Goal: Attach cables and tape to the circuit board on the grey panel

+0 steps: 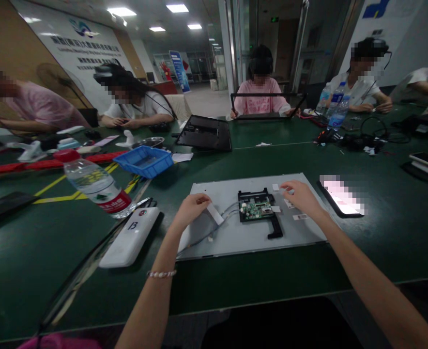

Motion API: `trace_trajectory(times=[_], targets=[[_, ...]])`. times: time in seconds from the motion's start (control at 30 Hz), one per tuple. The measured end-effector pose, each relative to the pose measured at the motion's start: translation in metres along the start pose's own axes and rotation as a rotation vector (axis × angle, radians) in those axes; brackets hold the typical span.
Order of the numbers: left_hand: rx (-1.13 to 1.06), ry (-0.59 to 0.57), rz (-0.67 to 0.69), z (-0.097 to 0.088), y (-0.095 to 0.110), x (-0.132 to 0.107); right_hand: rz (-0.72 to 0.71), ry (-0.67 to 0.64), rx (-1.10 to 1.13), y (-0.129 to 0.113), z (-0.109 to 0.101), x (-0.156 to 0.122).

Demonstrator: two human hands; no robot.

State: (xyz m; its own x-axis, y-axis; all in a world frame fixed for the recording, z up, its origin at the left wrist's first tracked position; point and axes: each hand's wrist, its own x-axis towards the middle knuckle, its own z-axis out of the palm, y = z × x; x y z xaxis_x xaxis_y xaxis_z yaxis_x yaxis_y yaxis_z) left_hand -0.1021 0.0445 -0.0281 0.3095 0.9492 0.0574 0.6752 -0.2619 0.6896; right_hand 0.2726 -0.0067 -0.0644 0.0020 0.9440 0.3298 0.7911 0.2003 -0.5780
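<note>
1. At the far left of the dark green surface, one clear plastic water bottle with a red cap lay on its side. One white oblong plastic device marked "13" lay just in front of it. One blue plastic tray stood behind them.
2. The person's left hand, with one bead bracelet at the wrist, rested on the left part of one flat grey metal panel. The panel lay on the near middle of the surface. The hand's grip was closed in a pinch on one white flat ribbon strip. The strip's free end appeared to stop short of the board, joined to nothing.
3. A few thin grey wires, too fine to count, ran across the panel to the board and seemed attached there.
4. One green circuit board sat bare at the panel's centre, inside one black plastic frame. Judging by this, the board was uncovered but not lifted off the panel.
5. The right hand hovered over the panel just right of the board, fingers loosely bent. Whether its grip held anything could not be told. Several small white labels lay near it on the panel.
6. One black smartphone with a lit screen lay just right of the panel.
7. Farther back lay one black monitor shell. Two clear bottles stood at the far right. Five other people sat around the far side, each at their own work.
</note>
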Motion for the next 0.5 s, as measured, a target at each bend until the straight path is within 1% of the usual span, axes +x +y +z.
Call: trace_trajectory(times=[0.07,0.1,0.2,0.37,0.5], targets=[[0.115,0.097,0.018,0.0,-0.003,0.001,-0.012,0.005,-0.01,0.002,0.002,0.0],[0.168,0.127,0.036,0.0,-0.005,0.001,-0.02,0.005,-0.014,0.003,0.002,0.0],[0.27,0.152,0.083,0.002,-0.007,0.0,-0.039,0.001,-0.017,0.005,0.005,0.001],[0.331,0.208,0.117,0.007,-0.004,-0.001,-0.063,0.0,-0.054,0.005,0.01,0.003],[0.365,0.321,0.188,0.01,0.001,0.0,-0.076,0.006,-0.102,0.003,0.012,0.007]])
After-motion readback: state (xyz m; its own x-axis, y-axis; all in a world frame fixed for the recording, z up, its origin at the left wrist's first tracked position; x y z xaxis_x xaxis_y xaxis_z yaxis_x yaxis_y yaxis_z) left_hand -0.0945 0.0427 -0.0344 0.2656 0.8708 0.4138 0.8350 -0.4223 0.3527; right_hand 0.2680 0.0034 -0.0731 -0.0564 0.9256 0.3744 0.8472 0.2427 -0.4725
